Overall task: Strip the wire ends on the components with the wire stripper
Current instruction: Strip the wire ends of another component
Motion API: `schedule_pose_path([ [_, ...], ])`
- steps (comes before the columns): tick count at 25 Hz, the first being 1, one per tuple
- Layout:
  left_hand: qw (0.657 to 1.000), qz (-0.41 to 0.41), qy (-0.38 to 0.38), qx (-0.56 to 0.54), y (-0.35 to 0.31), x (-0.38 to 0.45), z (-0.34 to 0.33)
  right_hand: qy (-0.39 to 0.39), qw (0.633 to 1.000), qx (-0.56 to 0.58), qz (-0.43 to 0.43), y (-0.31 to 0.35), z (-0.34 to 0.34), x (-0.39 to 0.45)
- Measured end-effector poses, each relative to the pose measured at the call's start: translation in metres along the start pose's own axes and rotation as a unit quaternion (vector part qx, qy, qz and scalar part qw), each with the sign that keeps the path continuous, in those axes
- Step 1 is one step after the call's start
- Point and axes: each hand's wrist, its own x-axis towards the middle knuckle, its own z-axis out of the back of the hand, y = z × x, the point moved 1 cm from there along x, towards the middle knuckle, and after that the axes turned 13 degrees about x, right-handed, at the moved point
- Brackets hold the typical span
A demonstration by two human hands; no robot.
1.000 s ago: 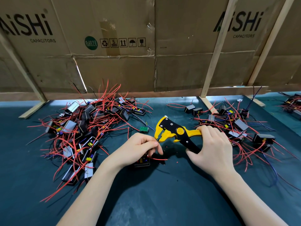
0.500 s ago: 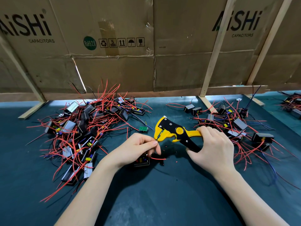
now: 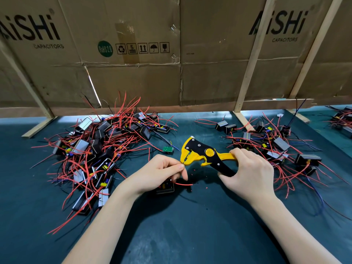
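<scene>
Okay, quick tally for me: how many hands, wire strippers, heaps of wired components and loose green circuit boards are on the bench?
Hands: 2, left hand and right hand
Wire stripper: 1
Heaps of wired components: 3, left heap, right heap, far-right heap
Green circuit board: 1
Total: 7

Cardboard wall [image 3: 171, 77] w/ wood struts [image 3: 249, 73], teal tabletop [image 3: 190, 225].

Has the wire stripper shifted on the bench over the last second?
No. The wire stripper keeps the same gap to the right of the small green circuit board, still in the right hand grip.
</scene>
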Motion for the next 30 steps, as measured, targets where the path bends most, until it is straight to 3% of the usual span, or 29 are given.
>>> schedule_pose_path([
  [15,0.999,0.003,0.02,-0.041,-0.001,-0.002,0.007,0.002,0.999,0.003,-0.045,0.007,-0.001,-0.002],
  [20,0.997,-0.017,0.068,-0.019,-0.006,-0.007,0.009,-0.005,0.989,-0.025,-0.143,-0.002,0.004,0.002],
  [27,0.999,0.029,-0.007,-0.035,-0.004,0.0,0.004,0.026,0.99,0.014,-0.136,0.0,0.003,0.004],
  [30,0.999,0.002,0.053,-0.013,-0.003,-0.007,0.014,0.021,0.989,0.009,-0.144,-0.004,0.004,0.003],
])
